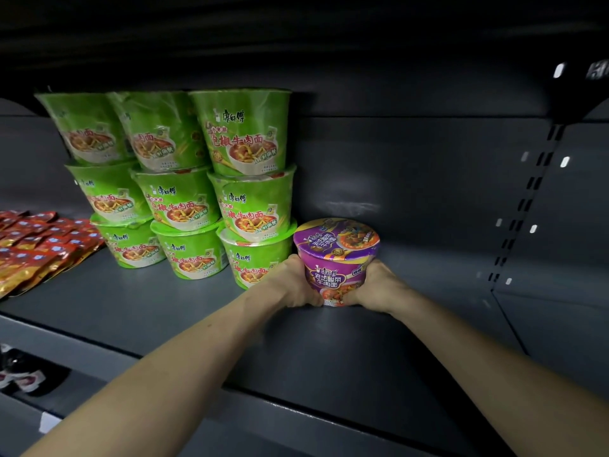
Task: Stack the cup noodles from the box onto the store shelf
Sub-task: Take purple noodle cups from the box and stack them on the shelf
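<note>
A purple cup noodle (336, 258) stands upright on the dark grey shelf (164, 301), just right of the green stacks. My left hand (293, 285) grips its left side and my right hand (375, 286) grips its right side, fingers curled round the base. Several green cup noodles (211, 183) are stacked three high in three columns to the left. The box is out of view.
Red and gold snack packets (36, 249) lie in rows at the shelf's left end. The shelf's back panel (412, 166) is behind the cups, and a slotted upright (527, 199) stands at the right. A lower shelf (29, 380) holds some packets.
</note>
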### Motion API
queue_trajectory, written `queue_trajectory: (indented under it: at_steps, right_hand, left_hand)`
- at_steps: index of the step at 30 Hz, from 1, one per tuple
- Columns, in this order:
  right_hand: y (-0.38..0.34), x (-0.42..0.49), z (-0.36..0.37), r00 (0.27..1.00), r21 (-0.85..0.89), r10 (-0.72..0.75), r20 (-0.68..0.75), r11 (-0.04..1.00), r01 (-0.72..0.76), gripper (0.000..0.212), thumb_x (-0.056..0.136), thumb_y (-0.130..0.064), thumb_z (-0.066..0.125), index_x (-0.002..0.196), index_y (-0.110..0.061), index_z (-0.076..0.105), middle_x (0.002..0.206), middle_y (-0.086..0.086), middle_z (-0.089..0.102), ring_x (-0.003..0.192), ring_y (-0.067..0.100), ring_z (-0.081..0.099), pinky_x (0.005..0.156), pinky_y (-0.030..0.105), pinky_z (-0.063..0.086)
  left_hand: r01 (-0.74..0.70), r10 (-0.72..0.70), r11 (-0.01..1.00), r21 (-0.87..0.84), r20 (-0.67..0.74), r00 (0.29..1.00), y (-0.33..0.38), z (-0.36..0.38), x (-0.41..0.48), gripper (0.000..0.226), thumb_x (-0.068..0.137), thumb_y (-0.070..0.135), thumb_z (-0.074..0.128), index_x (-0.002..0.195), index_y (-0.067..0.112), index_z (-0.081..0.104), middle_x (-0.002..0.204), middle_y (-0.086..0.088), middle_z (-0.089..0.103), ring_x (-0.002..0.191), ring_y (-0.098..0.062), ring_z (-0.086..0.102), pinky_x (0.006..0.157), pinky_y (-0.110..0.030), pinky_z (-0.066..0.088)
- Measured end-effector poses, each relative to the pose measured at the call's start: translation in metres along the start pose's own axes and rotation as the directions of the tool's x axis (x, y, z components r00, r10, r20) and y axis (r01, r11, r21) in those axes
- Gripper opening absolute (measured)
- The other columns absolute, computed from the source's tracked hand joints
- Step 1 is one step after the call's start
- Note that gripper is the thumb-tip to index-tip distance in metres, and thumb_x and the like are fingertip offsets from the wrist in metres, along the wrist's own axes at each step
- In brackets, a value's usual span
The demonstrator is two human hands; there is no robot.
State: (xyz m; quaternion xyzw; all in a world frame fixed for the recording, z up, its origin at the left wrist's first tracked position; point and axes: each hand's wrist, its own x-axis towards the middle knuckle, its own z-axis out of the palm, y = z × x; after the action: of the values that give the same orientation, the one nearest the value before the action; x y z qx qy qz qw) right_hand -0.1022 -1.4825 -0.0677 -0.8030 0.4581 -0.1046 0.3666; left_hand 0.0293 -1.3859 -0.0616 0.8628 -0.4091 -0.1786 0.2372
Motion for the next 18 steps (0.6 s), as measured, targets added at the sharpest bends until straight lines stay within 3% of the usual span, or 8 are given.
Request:
queue_trajectory:
  at_steps: [8, 13, 18]
  right_hand:
    - [-0.003, -0.008, 0.001, 0.999, -0.006, 0.013, -0.042, 1.0, -0.013, 0.07, 0.058, -0.025, 0.088, 0.118, -0.022, 0.053, 0.106, 0.001, 0.064, 0.1, 0.022, 0.061, 0.09, 0.04, 0.052]
    - [-0.009, -0.016, -0.002, 0.999, -0.013, 0.011, -0.033, 1.0, -0.011, 0.051, 0.066, -0.019, 0.084, 0.11, -0.018, 0.059, 0.104, 0.003, 0.065, 0.098, 0.022, 0.061, 0.084, 0.032, 0.051]
    - [-0.016, -0.047, -0.001, 0.997, -0.222, -0.014, -0.073, 0.975, -0.003, 0.042, 0.076, -0.03, 0.074, 0.112, -0.016, 0.057, 0.11, 0.005, 0.062, 0.103, 0.026, 0.059, 0.085, 0.031, 0.049]
  left_hand:
    - [0.017, -0.017, 0.999, 0.032, 0.011, 1.0, 0.006, -0.003, -0.005, 0.089, 0.063, 0.029, 0.089, 0.137, 0.014, 0.042, 0.132, -0.004, 0.056, 0.121, -0.025, 0.054, 0.105, -0.036, 0.043]
    - [0.038, -0.039, 0.998, 0.047, 0.028, 0.999, 0.012, -0.006, -0.011, 0.089, 0.066, 0.028, 0.087, 0.139, 0.012, 0.039, 0.135, -0.005, 0.053, 0.123, -0.026, 0.052, 0.106, -0.034, 0.041]
    - [-0.002, 0.003, 0.975, 0.221, -0.002, 1.0, 0.012, -0.009, -0.037, 0.068, 0.079, 0.036, 0.075, 0.135, 0.013, 0.043, 0.133, -0.006, 0.055, 0.122, -0.026, 0.053, 0.102, -0.036, 0.044]
